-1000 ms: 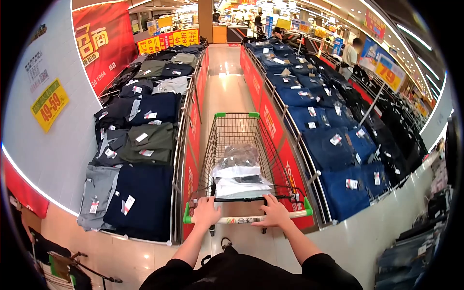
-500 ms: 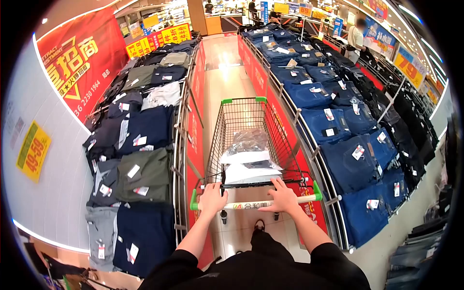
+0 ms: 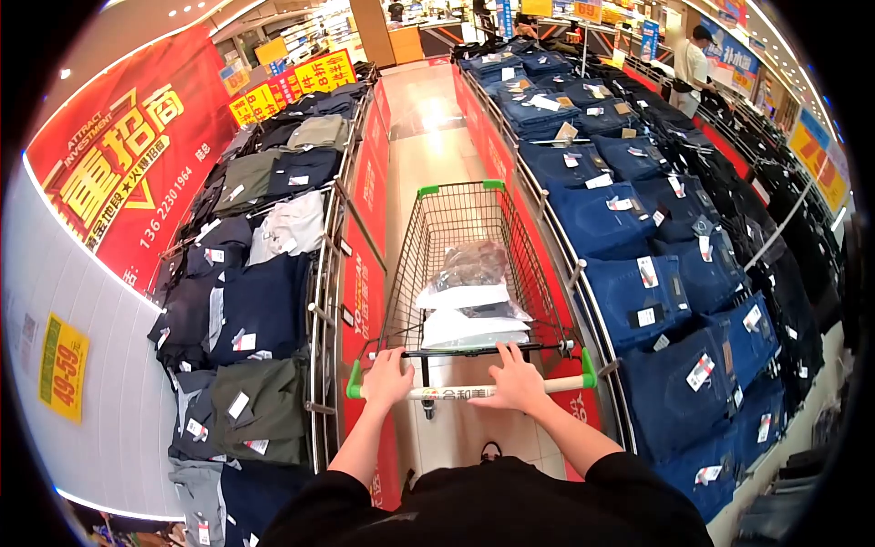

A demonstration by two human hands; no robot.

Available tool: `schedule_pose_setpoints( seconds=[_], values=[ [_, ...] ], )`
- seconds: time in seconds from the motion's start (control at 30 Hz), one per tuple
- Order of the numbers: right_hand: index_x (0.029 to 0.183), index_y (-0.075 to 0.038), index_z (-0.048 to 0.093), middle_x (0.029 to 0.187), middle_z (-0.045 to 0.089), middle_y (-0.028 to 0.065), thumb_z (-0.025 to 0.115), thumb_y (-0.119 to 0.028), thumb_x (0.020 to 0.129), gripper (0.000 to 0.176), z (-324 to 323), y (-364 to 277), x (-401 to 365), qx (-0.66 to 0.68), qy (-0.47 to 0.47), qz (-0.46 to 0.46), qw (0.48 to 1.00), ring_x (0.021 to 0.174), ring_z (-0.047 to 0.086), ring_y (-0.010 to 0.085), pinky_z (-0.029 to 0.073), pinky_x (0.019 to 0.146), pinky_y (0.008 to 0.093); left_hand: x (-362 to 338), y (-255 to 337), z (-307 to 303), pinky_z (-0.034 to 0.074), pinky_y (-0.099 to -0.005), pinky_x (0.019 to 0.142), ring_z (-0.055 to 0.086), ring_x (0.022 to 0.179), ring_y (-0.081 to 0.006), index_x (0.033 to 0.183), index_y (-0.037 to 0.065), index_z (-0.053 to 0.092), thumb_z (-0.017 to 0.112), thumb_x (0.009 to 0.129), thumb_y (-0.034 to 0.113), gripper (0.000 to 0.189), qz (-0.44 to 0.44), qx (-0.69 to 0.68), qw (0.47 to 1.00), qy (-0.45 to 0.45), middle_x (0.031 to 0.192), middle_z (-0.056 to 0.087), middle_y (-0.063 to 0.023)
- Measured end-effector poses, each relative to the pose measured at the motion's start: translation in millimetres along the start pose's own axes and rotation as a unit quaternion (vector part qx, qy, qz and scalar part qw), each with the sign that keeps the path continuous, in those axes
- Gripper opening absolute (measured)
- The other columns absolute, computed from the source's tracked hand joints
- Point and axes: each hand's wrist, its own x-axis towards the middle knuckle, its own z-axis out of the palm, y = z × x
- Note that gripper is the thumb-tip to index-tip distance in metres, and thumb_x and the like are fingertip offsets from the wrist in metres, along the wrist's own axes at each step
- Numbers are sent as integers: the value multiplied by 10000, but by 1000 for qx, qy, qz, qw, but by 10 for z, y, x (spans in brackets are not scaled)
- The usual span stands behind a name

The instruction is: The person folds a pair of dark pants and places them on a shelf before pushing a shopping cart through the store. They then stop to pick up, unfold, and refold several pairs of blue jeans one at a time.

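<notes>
A wire shopping cart [image 3: 538,273] with green corner pieces stands in front of me. My left hand [image 3: 387,379] rests over the left part of its pale handle [image 3: 436,394], fingers pointing forward and thumb along the bar. On the right part of that bar lies my right hand [image 3: 516,379], fingers forward over it and thumb stretched inward. Both palms hide the handle beneath them. Inside the basket are plastic-wrapped packages [image 3: 469,305], white in front and brownish behind; their contents are hard to make out.
Folded dark trousers [image 3: 264,310] with tags fill a rack on the left, and folded blue jeans [image 3: 638,292] fill one on the right. Metal rails and red panels [image 3: 369,182] edge the narrow tiled aisle [image 3: 433,118]. A person [image 3: 690,68] stands at the far right.
The cart and I have moved forward along the aisle, so the racks slide back past us. Both hands stay on the handle; the packages keep their place.
</notes>
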Motion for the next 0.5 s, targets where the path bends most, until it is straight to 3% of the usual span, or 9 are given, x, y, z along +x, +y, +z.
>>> schedule_pose_setpoints(
  seconds=[0.13,0.2,0.23,0.3,0.33,0.4,0.5],
  values=[
    [896,-15,742,1366,504,304,614,-797,705,815,63,304,418,-14,43,-13,999,1321,423,462,557,860,478,535,116,-53,489,-459,976,550,1237,-308,1331,140,539,598,873,378,520,5,5,1000,-8,1351,553,-110],
    [890,2,737,1368,495,322,595,-805,715,838,118,451,649,-3,56,-24,998,1315,409,512,556,852,525,826,120,-39,471,-468,1000,536,1255,-318,1360,154,523,612,855,364,554,18,2,1000,-11,1362,546,-113],
    [901,8,735,1376,487,328,581,-814,720,855,-130,450,745,2,13,-14,1000,1318,404,531,558,843,540,901,234,-138,470,-460,996,539,1249,-311,1349,163,534,621,850,357,542,11,-10,1000,-12,1348,556,-105],
    [926,16,725,1398,469,320,566,-813,726,867,-154,553,983,-18,-13,4,1000,1330,402,504,569,836,515,1104,412,-256,478,-447,972,540,1240,-303,1300,167,564,625,848,344,489,8,-8,1000,-5,1319,573,-100],
    [912,20,718,1403,466,313,580,-791,731,843,-214,606,1096,-2,-16,-2,1000,1336,401,487,574,835,495,1365,59,-9,483,-447,961,546,1217,-315,1273,155,564,630,840,328,471,31,-6,999,13,1287,580,-105],
    [860,27,701,1382,476,324,607,-760,737,802,-204,701,1309,6,36,-9,999,1318,420,490,585,793,461,1567,384,-211,479,-486,937,558,1141,-368,1181,147,543,703,785,274,446,33,-9,999,12,1184,592,-141],
    [820,26,677,1377,469,351,622,-752,735,785,-227,824,1701,12,39,-12,999,1295,451,507,595,715,431,2201,258,-90,371,-521,948,600,1059,-333,1077,80,549,751,724,360,494,70,137,987,36,1057,629,-145]
  ],
)
